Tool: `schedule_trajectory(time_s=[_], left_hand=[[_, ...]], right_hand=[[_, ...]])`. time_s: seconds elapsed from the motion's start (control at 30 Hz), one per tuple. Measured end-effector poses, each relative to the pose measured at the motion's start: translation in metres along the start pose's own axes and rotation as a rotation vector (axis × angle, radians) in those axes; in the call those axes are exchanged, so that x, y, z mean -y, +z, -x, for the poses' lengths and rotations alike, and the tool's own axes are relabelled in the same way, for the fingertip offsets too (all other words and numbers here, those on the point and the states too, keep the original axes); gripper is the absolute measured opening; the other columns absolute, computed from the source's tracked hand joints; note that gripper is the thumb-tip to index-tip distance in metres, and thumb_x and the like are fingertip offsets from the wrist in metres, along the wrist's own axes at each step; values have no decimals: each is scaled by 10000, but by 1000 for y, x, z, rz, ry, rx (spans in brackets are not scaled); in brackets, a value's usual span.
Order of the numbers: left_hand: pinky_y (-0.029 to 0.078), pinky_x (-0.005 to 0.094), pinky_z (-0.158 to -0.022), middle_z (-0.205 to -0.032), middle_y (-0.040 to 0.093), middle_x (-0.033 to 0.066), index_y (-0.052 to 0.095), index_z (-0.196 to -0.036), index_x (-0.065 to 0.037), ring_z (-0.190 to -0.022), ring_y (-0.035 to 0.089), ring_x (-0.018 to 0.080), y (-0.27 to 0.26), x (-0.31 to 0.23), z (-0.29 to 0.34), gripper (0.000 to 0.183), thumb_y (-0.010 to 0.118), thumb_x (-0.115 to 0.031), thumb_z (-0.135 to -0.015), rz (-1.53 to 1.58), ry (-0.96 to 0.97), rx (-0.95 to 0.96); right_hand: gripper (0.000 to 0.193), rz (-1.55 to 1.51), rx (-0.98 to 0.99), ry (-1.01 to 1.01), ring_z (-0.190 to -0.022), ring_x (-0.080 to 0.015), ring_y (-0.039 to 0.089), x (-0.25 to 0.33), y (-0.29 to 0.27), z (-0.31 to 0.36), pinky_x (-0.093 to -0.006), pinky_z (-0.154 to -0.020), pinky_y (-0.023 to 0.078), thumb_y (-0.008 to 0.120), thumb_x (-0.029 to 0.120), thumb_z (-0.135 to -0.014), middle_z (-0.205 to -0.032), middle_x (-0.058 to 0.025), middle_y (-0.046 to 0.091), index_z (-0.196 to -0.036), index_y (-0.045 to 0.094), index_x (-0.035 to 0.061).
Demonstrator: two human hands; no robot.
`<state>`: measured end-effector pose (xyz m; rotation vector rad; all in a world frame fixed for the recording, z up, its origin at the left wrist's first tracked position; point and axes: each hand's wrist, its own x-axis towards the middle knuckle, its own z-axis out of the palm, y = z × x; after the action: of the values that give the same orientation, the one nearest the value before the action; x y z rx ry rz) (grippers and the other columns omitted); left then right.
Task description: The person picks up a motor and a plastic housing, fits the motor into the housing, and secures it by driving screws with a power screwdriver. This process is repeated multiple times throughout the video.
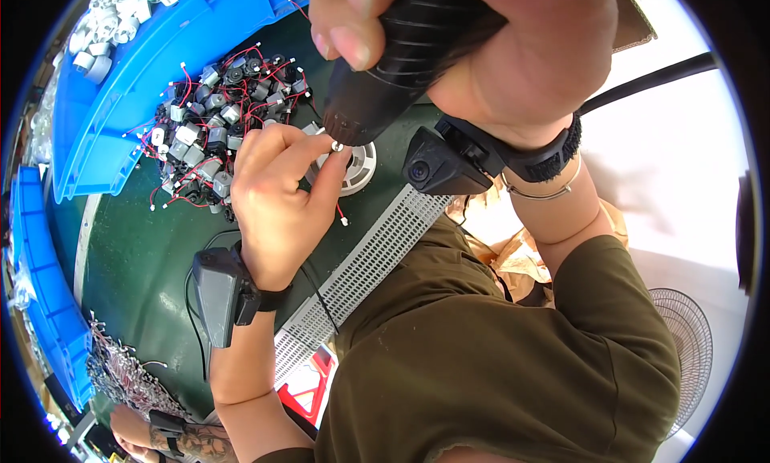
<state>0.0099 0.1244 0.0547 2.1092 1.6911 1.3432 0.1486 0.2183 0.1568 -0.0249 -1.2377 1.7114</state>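
In my right hand is a thick black electric screwdriver, its ribbed body gripped by closed fingers and its nose pointing down. My left hand is just under that nose, thumb and forefinger pinched around a small shiny metal piece that looks like a screw. Right behind the pinch lies a round white plastic part with a slotted rim, partly hidden by the fingers and the screwdriver. Whether the screwdriver's bit touches the metal piece I cannot tell.
A pile of small motors with red wires lies on the green worktop. Blue bins stand beyond, one holding white plastic parts. A perforated light strip edges the table. Another person's tattooed forearm is beside a wire heap.
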Motion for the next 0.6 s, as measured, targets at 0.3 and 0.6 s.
schedule_trajectory(time_s=[0.3, 0.6], left_hand=[[447, 276, -659, -848, 563, 92, 643, -1009, -6, -729, 539, 175, -24, 3, 10, 255, 656, -41, -757, 123, -189, -42], [450, 250, -634, -833, 575, 70, 647, -979, 0, -660, 535, 123, -21, 13, 21, 160, 636, -60, -831, 176, -200, -100]], right_hand=[[379, 119, -29, -79, -692, -193, 616, -9, -1, 1, -305, -626, 528, 641, 2, -806, -852, -103, 617, -1149, 496, -65], [382, 245, -19, 29, -500, -75, 515, 0, 7, 0, -216, -460, 385, 707, 23, -731, -621, -1, 553, -1056, 517, -35]])
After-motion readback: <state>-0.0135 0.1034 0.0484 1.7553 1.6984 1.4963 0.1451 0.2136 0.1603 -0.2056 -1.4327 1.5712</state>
